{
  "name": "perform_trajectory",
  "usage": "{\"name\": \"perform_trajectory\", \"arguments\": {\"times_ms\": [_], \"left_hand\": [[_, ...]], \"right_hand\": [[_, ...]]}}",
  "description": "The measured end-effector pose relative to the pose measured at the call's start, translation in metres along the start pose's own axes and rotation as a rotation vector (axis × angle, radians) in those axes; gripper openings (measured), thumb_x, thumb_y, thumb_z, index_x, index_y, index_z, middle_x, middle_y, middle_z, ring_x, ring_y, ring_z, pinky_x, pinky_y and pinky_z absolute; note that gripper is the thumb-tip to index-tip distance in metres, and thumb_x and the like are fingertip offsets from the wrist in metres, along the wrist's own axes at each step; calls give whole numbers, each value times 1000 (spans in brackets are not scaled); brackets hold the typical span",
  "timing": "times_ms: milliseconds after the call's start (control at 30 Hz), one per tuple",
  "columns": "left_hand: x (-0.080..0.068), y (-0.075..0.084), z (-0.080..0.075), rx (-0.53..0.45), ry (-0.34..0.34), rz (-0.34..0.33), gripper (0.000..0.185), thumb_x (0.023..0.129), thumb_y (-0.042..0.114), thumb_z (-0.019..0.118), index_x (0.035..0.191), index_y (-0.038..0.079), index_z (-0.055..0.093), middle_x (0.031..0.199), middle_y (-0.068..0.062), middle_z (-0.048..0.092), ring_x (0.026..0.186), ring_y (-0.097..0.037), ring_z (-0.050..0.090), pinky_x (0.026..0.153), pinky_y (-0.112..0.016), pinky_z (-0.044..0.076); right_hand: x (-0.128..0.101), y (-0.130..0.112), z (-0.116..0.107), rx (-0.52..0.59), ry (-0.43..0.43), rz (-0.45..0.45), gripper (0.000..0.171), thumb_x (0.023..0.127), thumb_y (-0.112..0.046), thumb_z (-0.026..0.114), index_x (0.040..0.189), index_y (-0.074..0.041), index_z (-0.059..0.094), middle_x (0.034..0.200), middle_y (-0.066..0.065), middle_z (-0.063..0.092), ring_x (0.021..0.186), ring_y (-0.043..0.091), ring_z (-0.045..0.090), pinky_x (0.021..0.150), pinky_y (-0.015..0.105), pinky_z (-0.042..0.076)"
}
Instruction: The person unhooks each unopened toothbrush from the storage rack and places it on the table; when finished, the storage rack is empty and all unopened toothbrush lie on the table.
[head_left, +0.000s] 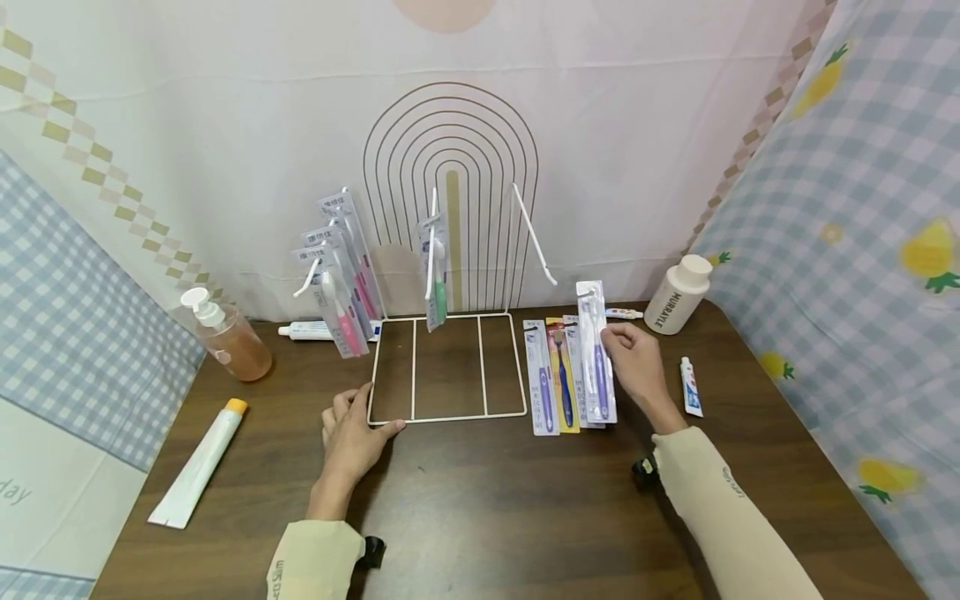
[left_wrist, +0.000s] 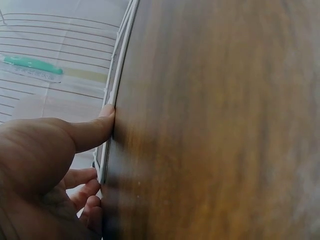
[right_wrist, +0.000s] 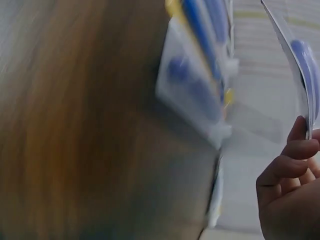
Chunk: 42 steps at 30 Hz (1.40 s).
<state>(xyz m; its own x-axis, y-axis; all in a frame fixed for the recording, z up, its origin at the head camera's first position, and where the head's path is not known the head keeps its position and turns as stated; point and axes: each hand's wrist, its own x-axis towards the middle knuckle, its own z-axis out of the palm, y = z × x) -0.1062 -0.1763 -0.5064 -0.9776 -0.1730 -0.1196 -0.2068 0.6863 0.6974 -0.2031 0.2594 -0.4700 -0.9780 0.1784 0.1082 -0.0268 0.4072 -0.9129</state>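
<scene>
My right hand (head_left: 637, 367) pinches the edge of a packaged purple toothbrush (head_left: 600, 362), raised off the table in the right wrist view. Beneath and beside it lie several more packs, among them a yellow-backed blue toothbrush (head_left: 564, 379) and a purple toothbrush (head_left: 543, 387). At the front left corner of a white wire display rack (head_left: 450, 419), my left hand (head_left: 354, 446) grips the frame, thumb (left_wrist: 95, 132) on the front bar and fingers at the side. Pink and purple toothbrush packs (head_left: 345, 312) hang on the rack's left hook, and a green one (head_left: 437, 283) on its middle hook.
The rack's right hook (head_left: 532, 233) carries nothing. A pump bottle (head_left: 243, 346) and a large tube with an orange cap (head_left: 198, 467) are at the left. A white bottle (head_left: 675, 300) and a small toothpaste tube (head_left: 690, 387) are at the right. Curtains enclose the table.
</scene>
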Motion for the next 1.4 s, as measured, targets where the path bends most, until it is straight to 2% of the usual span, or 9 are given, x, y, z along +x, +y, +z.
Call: {"name": "perform_trajectory", "arguments": {"times_ms": [67, 167, 300, 433, 667, 767, 1067, 1233, 1400], "left_hand": [[0, 0, 0, 2, 4, 2, 91, 101, 29, 85, 175, 2, 38, 169, -30, 34, 148, -56, 27, 124, -71, 24], [0, 0, 0, 0, 14, 7, 92, 100, 30, 86, 174, 1, 40, 168, -30, 36, 147, -56, 28, 124, -71, 25], [-1, 1, 0, -1, 20, 15, 93, 98, 30, 88, 173, 1, 41, 166, -32, 37, 146, -58, 29, 124, -71, 25], [0, 1, 1, -6, 14, 9, 93, 99, 30, 87, 174, 1, 40, 168, -31, 36, 148, -57, 28, 125, -71, 24], [1, 1, 0, -6, 16, 6, 93, 100, 30, 86, 174, 1, 39, 168, -30, 35, 148, -57, 28, 125, -72, 24], [0, 0, 1, -5, 15, 6, 93, 100, 30, 86, 174, 1, 39, 168, -30, 35, 148, -57, 28, 124, -72, 24], [0, -1, 1, -10, 23, 13, 93, 99, 30, 86, 174, 1, 39, 168, -30, 36, 147, -57, 29, 124, -71, 24], [-1, -1, 2, -5, 20, 11, 92, 100, 30, 85, 174, 1, 39, 167, -29, 36, 148, -57, 28, 124, -71, 25], [-2, -1, 2, 2, 20, 15, 92, 100, 30, 86, 174, 1, 40, 166, -29, 37, 147, -57, 29, 123, -72, 25]], "right_hand": [[2, 7, -5, -66, -3, 34, 40, 116, -25, 63, 137, 7, 76, 126, 28, 83, 86, -7, 65, 78, 11, 53], [4, 17, -9, -136, -11, 90, 44, 116, -28, 63, 139, 6, 76, 134, 30, 80, 89, -4, 67, 79, 12, 52], [4, 28, -9, -204, -24, 164, 46, 116, -31, 61, 141, 4, 76, 138, 28, 79, 105, 16, 74, 87, 21, 52], [5, 36, -11, -224, -45, 211, 48, 117, -32, 59, 144, 4, 75, 144, 28, 76, 122, 32, 72, 93, 30, 52], [8, 42, -12, -263, -111, 243, 47, 118, -33, 59, 145, 2, 75, 139, 25, 79, 101, 17, 70, 83, 24, 52], [9, 41, -12, -283, -136, 271, 48, 118, -34, 58, 145, 2, 75, 137, 25, 79, 98, 18, 71, 81, 26, 53], [8, 40, -11, -341, -110, 276, 46, 115, -35, 63, 136, 1, 79, 129, 23, 82, 98, 25, 72, 78, 29, 52], [8, 42, -10, -362, -99, 282, 45, 115, -36, 63, 135, 0, 80, 126, 21, 82, 95, 23, 72, 76, 29, 52], [6, 42, -11, -341, -86, 281, 43, 115, -35, 65, 134, 1, 80, 114, 17, 83, 82, 17, 69, 68, 29, 54]]}}
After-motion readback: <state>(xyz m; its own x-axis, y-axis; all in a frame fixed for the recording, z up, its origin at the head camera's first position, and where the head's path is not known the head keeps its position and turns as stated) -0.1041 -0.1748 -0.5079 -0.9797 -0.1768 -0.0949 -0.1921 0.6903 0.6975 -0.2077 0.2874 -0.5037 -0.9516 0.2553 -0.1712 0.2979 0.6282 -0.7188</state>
